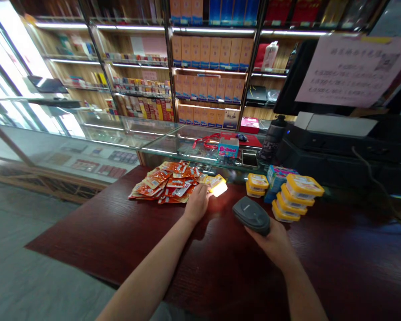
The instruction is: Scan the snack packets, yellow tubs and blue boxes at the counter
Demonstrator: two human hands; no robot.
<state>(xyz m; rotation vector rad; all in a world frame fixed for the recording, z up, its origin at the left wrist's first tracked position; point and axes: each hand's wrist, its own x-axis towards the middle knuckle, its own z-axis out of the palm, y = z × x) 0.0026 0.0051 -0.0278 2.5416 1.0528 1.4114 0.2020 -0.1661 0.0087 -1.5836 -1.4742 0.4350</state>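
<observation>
My right hand (274, 238) is wrapped round a dark grey barcode scanner (252, 215), its head turned left. Bright light falls on a small yellow-lidded plastic tub (217, 183) that my left hand (198, 203) grips above the counter. A heap of orange-and-red foil snack packets (165, 183) lies just left of that hand. Beyond the scanner, a short stack of yellow-lidded tubs (257, 183) stands beside a blue box (273, 185). To the right rises a taller, slightly uneven stack of the same tubs (296, 198).
The dark red wooden counter (120, 240) meets a glass display case (153, 145) behind. On the glass are a pink-and-teal box (228, 148), a phone (250, 158) and a dark bottle (273, 139). A monitor with a paper notice (350, 71) stands at right; stocked shelves (210, 67) line the wall.
</observation>
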